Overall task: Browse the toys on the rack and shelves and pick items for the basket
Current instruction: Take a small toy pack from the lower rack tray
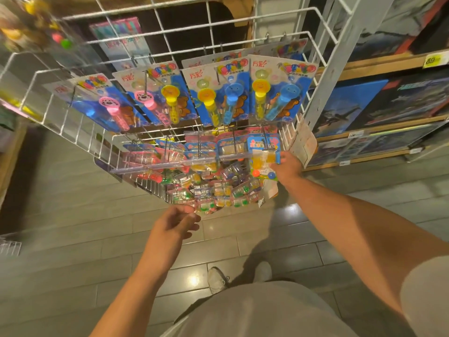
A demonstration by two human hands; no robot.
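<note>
White wire rack [313,91] holds hanging toy packs. Right hand [286,166] grips a toy pack [264,156] at the rack's lower right corner; left hand [176,221] hovers below, fingers loosely curled, holding nothing.

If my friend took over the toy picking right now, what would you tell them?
Right hand grips a carded toy pack with yellow, orange and blue pieces, hanging at the right end of the wire rack's lower row.
Left hand hovers open below the front of the wire bin of small toy packs, holding nothing.
Bubble wand cards hang above, untouched.
No shopping basket is visible.
Left: pull the pack off its hook, put it in the basket, keep browsing.
</note>
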